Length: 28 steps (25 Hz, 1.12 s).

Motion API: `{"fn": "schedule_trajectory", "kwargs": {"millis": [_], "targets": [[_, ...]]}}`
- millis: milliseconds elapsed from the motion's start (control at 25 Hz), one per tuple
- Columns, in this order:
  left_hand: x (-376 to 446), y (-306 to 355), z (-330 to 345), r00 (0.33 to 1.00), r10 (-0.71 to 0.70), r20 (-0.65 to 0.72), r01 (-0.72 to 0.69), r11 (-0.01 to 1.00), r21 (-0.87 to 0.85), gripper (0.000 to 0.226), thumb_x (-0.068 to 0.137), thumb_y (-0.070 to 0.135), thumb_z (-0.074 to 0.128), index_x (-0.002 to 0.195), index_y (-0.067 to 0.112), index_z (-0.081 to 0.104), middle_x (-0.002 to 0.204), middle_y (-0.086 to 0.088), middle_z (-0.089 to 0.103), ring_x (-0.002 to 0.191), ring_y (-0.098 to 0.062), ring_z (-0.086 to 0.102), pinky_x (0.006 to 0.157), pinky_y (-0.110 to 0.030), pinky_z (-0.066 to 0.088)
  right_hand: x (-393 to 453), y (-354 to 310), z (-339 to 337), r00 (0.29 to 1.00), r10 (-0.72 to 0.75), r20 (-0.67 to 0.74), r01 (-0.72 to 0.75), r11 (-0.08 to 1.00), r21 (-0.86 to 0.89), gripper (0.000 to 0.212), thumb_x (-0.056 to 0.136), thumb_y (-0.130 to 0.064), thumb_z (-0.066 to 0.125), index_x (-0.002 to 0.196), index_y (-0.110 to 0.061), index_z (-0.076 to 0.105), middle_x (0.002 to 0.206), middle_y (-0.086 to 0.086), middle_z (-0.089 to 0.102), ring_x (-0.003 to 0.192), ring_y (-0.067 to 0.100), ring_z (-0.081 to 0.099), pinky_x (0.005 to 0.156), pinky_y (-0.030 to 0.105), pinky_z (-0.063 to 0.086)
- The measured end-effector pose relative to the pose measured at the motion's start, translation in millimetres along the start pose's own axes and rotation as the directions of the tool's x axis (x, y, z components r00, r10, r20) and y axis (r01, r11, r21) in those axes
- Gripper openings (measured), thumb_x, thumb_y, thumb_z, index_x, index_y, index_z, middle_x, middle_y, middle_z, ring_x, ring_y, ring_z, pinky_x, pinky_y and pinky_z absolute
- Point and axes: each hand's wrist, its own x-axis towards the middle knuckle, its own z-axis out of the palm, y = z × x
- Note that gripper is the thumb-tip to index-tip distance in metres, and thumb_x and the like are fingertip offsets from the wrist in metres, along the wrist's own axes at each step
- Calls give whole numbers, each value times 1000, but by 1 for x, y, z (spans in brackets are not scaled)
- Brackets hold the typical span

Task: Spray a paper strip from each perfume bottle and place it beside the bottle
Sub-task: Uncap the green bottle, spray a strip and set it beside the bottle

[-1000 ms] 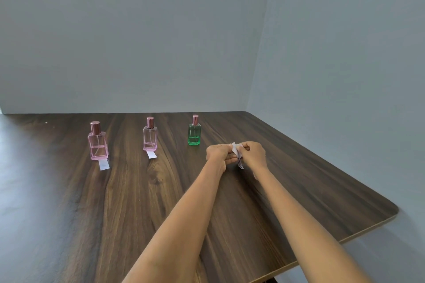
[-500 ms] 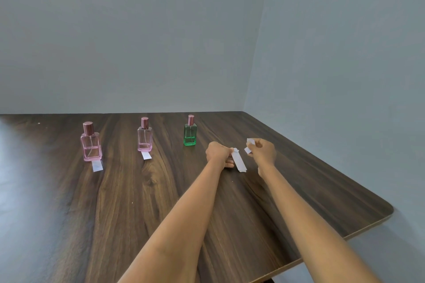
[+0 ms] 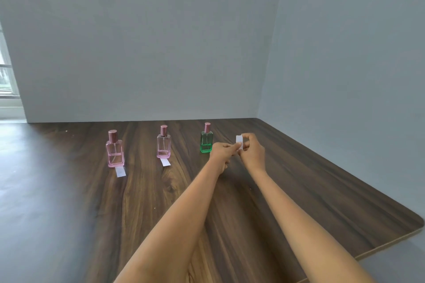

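Note:
Three capped perfume bottles stand in a row on the dark wooden table (image 3: 299, 190): a pink bottle (image 3: 115, 153) at left, a paler pink bottle (image 3: 163, 145) in the middle, a green bottle (image 3: 206, 141) at right. A white paper strip (image 3: 120, 171) lies in front of the left bottle and another strip (image 3: 165, 162) in front of the middle one. Just right of the green bottle, my left hand (image 3: 222, 153) and my right hand (image 3: 251, 153) meet, both pinching a small white paper strip (image 3: 239, 141) held upright above the table.
Grey walls close the table at the back and right. The table's rounded front-right corner (image 3: 414, 225) is near. A window (image 3: 5, 76) shows at the far left.
My hands, apart with separate pieces of paper half a second ago, have come together and lifted. A short strip now stands upright between them. The view has shifted slightly.

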Motion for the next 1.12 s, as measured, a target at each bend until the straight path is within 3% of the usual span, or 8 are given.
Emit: {"fn": "schedule_trajectory", "kwargs": {"millis": [200, 320, 480, 640, 760, 880, 1000, 1120], "targets": [[10, -10, -35, 994, 9, -108, -23, 992, -128, 17, 83, 18, 72, 94, 5, 71, 83, -6, 64, 56, -11, 42, 50, -23, 37, -5, -18, 22, 988, -34, 150, 28, 999, 44, 45, 83, -7, 67, 125, -11, 50, 89, 11, 72, 88, 23, 66, 84, 28, 47], [14, -18, -54, 985, 26, -170, -62, 975, -212, 18, 85, 10, 69, 101, 2, 70, 78, -5, 64, 60, -11, 51, 54, -21, 43, -8, -27, 32, 967, -44, 252, 33, 998, 49, 49, 81, -9, 70, 125, -15, 50, 86, 9, 73, 84, 18, 66, 83, 28, 48], [17, -26, -70, 974, 69, -218, -128, 955, -269, 20, 86, 8, 68, 103, -3, 70, 85, -11, 67, 61, -12, 56, 57, -20, 49, -8, -35, 43, 951, -79, 297, 65, 996, 57, 38, 86, -15, 65, 122, -14, 52, 85, 8, 71, 79, 16, 63, 73, 24, 48], [27, -26, -86, 946, 91, -310, -161, 965, -209, 17, 86, 8, 68, 102, 4, 64, 96, -14, 69, 78, -22, 67, 57, -21, 53, 12, -41, 50, 965, -55, 258, 33, 996, 88, 33, 92, -17, 56, 123, -9, 51, 109, 9, 64, 89, 13, 56, 79, 25, 45], [35, -25, -97, 932, 113, -345, -182, 968, -172, 18, 85, 6, 69, 98, 7, 57, 98, -16, 67, 79, -26, 66, 56, -25, 55, 40, -43, 57, 982, -53, 183, 50, 999, 19, 37, 90, -15, 57, 126, -7, 50, 121, 13, 56, 94, 15, 54, 83, 26, 45], [42, -30, -101, 910, 184, -371, -202, 979, -8, 18, 85, 6, 69, 92, 11, 52, 93, -10, 63, 80, -24, 64, 74, -41, 60, 59, -46, 67, 966, -55, 253, 79, 993, -87, 46, 89, -28, 60, 130, -10, 47, 130, 11, 49, 112, 22, 55, 93, 35, 47], [48, -34, -102, 905, 272, -329, -249, 962, 110, 6, 87, 5, 66, 91, 9, 66, 96, -12, 70, 84, -24, 67, 82, -43, 58, 69, -47, 74, 955, -50, 294, 111, 974, -197, 44, 86, -40, 62, 120, -14, 55, 122, 6, 56, 109, 22, 57, 84, 35, 47], [50, -39, -99, 910, 299, -286, -252, 949, 189, 21, 88, 6, 63, 108, 6, 71, 106, -12, 72, 100, -28, 68, 91, -41, 55, 69, -47, 74, 958, -37, 284, 118, 954, -274, 33, 83, -43, 63, 101, -15, 66, 100, 0, 68, 96, 20, 63, 74, 33, 47]]}}
